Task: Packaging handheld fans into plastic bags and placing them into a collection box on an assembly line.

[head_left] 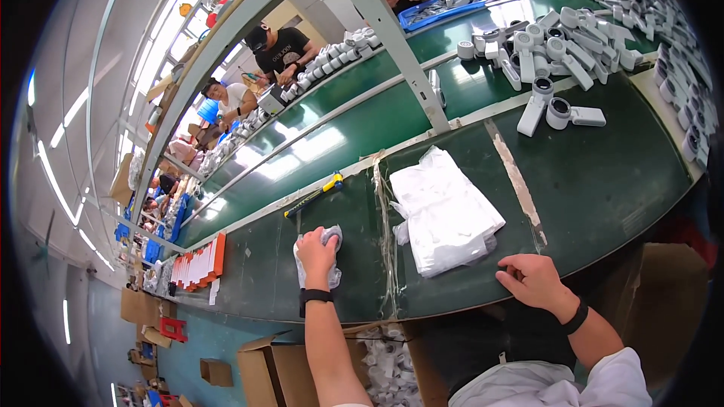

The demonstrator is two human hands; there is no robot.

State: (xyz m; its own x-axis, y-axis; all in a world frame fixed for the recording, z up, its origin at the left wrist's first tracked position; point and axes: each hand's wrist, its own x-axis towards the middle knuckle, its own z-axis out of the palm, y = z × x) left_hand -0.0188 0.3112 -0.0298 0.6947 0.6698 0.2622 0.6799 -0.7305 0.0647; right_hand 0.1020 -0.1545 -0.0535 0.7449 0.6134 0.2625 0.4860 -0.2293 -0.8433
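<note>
My left hand (pixel 315 258) is closed on a white handheld device in a clear plastic bag (pixel 335 275), which rests on the green worktable. The dark ring of its round head shows beside my fingers; most of it is hidden under the hand. To its right lies a flat stack of white plastic bags (pixel 445 211). Off the near right corner of that stack hovers my right hand (pixel 534 283), loosely bent, thumb apart, with nothing seen in it. Two loose devices, one upright (pixel 536 109) and one lying (pixel 577 115), are farther right.
A big pile of white devices (pixel 566 49) fills the far right. A yellow-and-black tool (pixel 315 194) lies by the back edge, an orange box (pixel 200 265) at the left end. A metal post (pixel 400 53) rises behind the bags. Cardboard boxes (pixel 275 373) stand below; co-workers sit across the conveyor.
</note>
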